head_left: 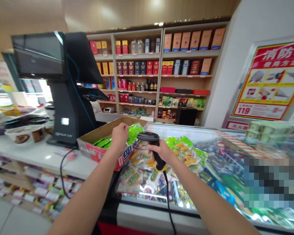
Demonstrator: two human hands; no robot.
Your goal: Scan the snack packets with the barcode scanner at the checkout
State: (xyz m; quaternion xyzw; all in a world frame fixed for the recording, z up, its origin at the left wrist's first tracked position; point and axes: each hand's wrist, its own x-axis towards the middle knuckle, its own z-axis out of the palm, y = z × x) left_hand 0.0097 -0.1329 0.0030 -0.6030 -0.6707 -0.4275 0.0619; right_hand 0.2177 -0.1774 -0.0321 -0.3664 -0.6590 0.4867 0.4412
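Note:
My left hand (119,134) is closed on a bright green snack packet (134,132), held over an open cardboard box (98,151) that has more green packets inside. My right hand (161,151) grips the handle of a black barcode scanner (149,137); its head sits just right of the green packet and its cable (168,195) hangs down toward me. Both hands are above the left end of a glass-topped freezer chest (210,153).
Several snack packets (183,150) lie on the freezer lid. A black till terminal with screens (63,85) stands on the white counter (39,153) at left, beside food bowls (24,133). Shelves of boxed goods and bottles (156,68) fill the back wall; a red poster (269,81) hangs right.

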